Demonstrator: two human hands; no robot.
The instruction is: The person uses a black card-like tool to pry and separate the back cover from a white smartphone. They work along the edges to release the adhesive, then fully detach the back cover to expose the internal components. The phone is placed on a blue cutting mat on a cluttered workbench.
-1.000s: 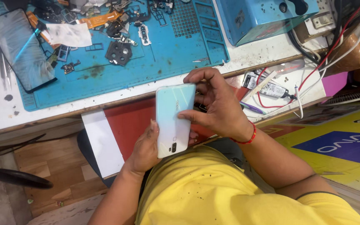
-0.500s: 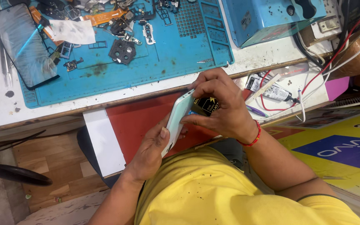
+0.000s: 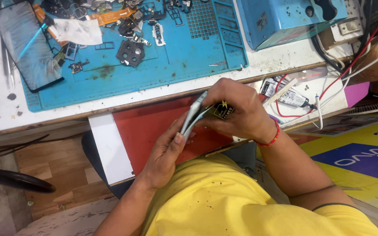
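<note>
A pale mint-backed phone (image 3: 193,117) is held edge-on over my lap, its back cover gapped slightly from the body. My left hand (image 3: 166,150) grips its lower end from below, thumb along the edge. My right hand (image 3: 237,114), with a red thread bracelet on the wrist, wraps over the upper end, fingers curled on the edge; a dark inner face with a gold mark (image 3: 222,110) shows under them. Both hands are below the table's front edge.
A blue work mat (image 3: 189,57) on the white table carries several small phone parts, a black camera ring (image 3: 131,53) and a dark phone screen (image 3: 30,46). A blue machine (image 3: 285,19) stands back right with red and white wires (image 3: 329,87). A red board (image 3: 145,126) lies under my hands.
The phone has turned from showing its flat mint back to edge-on. My right hand has slid over its upper end and the cover has gapped from the body.
</note>
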